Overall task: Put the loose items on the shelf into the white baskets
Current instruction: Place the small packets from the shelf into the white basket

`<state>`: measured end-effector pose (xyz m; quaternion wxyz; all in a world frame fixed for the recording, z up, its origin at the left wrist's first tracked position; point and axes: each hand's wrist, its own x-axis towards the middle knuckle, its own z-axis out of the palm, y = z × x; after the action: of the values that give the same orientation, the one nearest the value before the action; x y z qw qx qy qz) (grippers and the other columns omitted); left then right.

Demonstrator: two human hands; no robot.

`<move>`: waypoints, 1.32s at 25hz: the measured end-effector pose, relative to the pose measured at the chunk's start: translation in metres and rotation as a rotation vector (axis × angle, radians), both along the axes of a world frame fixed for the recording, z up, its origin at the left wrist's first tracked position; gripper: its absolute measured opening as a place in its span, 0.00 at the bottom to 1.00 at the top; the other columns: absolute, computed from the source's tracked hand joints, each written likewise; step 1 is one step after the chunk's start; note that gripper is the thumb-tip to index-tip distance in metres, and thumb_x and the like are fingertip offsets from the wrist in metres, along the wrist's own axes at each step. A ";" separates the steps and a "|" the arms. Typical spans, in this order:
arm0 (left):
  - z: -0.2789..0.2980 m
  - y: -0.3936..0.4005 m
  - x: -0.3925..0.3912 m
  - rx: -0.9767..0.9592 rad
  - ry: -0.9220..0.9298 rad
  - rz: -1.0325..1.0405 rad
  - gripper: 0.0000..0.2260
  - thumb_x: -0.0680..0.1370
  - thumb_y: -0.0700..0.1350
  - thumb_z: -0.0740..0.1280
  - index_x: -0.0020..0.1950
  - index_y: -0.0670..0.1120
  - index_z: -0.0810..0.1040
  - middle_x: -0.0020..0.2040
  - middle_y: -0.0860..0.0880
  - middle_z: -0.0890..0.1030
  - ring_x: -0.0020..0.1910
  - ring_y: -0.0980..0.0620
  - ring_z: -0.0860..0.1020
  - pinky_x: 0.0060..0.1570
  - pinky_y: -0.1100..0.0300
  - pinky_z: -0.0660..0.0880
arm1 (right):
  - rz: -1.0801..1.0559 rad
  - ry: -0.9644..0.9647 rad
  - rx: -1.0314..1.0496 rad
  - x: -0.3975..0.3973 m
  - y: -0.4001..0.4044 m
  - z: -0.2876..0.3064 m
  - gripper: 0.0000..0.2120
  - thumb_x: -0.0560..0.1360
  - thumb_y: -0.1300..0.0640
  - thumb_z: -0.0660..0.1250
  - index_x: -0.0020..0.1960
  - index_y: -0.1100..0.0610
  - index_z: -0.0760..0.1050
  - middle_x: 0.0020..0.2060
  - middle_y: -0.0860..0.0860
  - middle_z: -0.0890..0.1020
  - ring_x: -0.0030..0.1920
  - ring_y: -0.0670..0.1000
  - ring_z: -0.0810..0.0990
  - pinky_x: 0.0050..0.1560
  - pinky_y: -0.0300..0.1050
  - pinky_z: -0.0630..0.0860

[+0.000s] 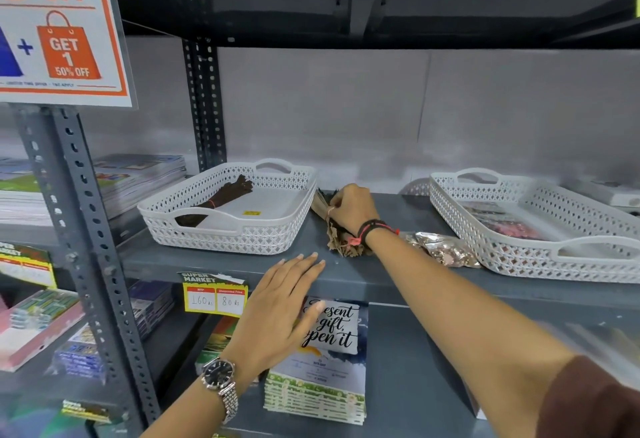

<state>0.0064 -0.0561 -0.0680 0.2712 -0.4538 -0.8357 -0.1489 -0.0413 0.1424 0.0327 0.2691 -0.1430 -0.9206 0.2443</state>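
Mid-frame, the right hand (351, 207) grips a tan bundle (341, 245) on the grey shelf (221, 261) beside the left white basket (228, 207); lower centre, the left hand (280, 306) rests flat on the shelf edge.

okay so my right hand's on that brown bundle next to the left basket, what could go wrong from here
The brown bundle lies loose on the shelf close to its front edge, so a poor hold by the right hand could let it slide off. Lifted low, it may catch the left basket rim and push the basket. The forearm passes right by the shiny packet and could knock it forward.
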 end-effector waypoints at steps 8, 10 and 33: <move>-0.005 0.003 -0.001 -0.027 0.022 0.037 0.25 0.80 0.58 0.52 0.74 0.49 0.62 0.74 0.53 0.65 0.73 0.55 0.62 0.73 0.57 0.51 | 0.186 -0.385 0.043 0.029 0.056 0.029 0.25 0.72 0.70 0.65 0.68 0.61 0.68 0.65 0.57 0.75 0.65 0.55 0.73 0.63 0.45 0.72; -0.006 0.004 -0.001 -0.041 0.031 0.054 0.25 0.80 0.58 0.53 0.74 0.49 0.62 0.74 0.53 0.65 0.73 0.54 0.62 0.73 0.56 0.52 | 0.258 -0.571 0.087 0.036 0.059 0.022 0.28 0.73 0.67 0.65 0.71 0.60 0.64 0.68 0.57 0.71 0.68 0.56 0.70 0.68 0.48 0.69; -0.001 0.058 0.025 -0.077 0.058 0.021 0.27 0.80 0.59 0.50 0.71 0.45 0.67 0.71 0.49 0.71 0.72 0.51 0.66 0.71 0.51 0.56 | -0.189 -0.422 0.196 0.060 0.111 0.000 0.18 0.71 0.47 0.69 0.45 0.63 0.78 0.46 0.59 0.81 0.49 0.58 0.79 0.46 0.43 0.73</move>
<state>0.0309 0.0022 -0.0687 0.2793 -0.4590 -0.8374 -0.1006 0.0183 0.2534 0.0326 0.1050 -0.2496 -0.9582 0.0923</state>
